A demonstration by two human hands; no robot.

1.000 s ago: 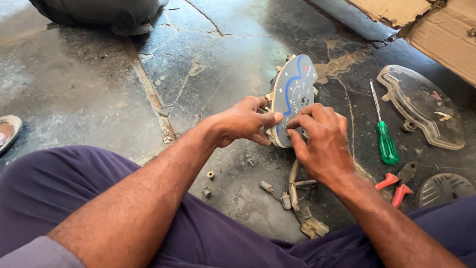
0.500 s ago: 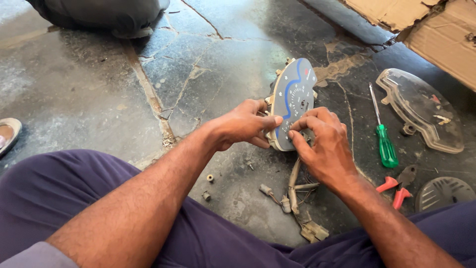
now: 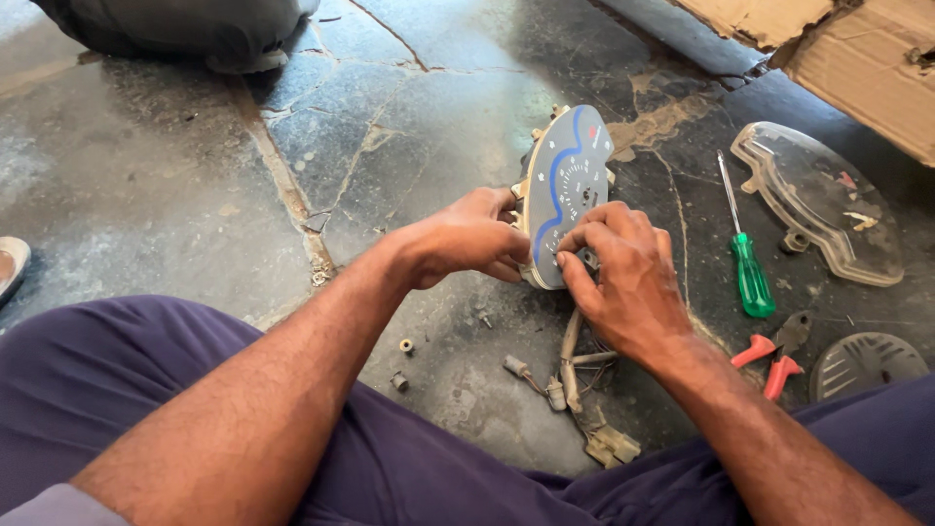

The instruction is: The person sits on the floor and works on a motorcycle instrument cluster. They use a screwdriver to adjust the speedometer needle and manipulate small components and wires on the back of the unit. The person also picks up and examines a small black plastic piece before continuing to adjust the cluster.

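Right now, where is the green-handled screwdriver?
In the head view, the green-handled screwdriver lies on the stone floor, right of the right hand, between it and the clear plastic cover, just above the red-handled pliers.

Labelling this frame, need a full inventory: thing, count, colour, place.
gauge panel: 1, grey with blue arc, held upright, centre
screwdriver: 1, green handle, floor right
pliers: 1, red handles, floor lower right
clear cover: 1, transparent, floor far right
vented disc: 1, grey, lower right
wiring: 1 bundle, tan, below panel
cardboard: brown, top right
left hand: grip on panel's edge
right hand: fingers on panel face
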